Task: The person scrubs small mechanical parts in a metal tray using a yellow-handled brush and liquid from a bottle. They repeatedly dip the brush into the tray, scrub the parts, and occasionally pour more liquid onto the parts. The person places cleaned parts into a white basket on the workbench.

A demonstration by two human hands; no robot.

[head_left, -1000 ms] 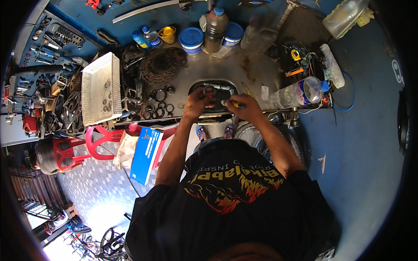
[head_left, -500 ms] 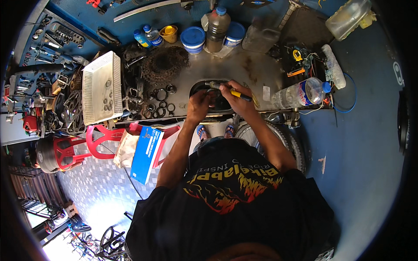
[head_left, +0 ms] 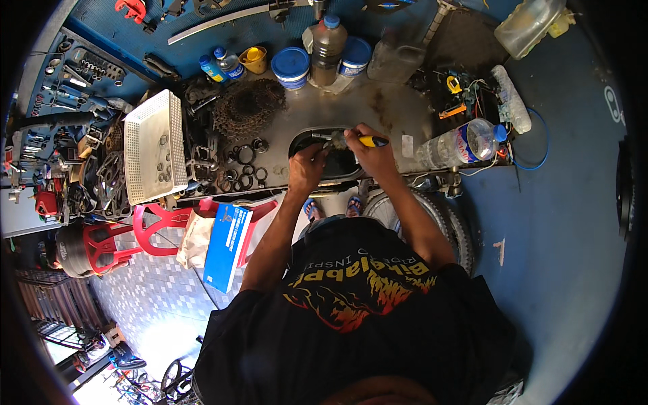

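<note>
My right hand [head_left: 372,155] grips a brush by its yellow and black handle [head_left: 373,141], with the bristle end pointing left over a dark tray. My left hand [head_left: 307,166] is closed at the tray's left side, facing the brush end. Whatever its fingers hold is too small and shaded to name. The black tray [head_left: 329,179] with rounded corners sits at the front edge of the metal workbench [head_left: 386,94]. Left of it on the bench lie several dark rings [head_left: 246,154] and a pile of greasy cogs [head_left: 248,108].
A white perforated basket [head_left: 133,148] with a few small rings stands at the left. Blue-lidded tubs [head_left: 290,67] and a bottle of dark liquid [head_left: 328,50] line the back. A clear bottle [head_left: 445,152] lies at the right. Bicycle wheels [head_left: 432,216] stand below the bench.
The brush has tilted closer to level, and its bristle end is lower over the tray. My left hand has shifted slightly. The whole view has moved a little.
</note>
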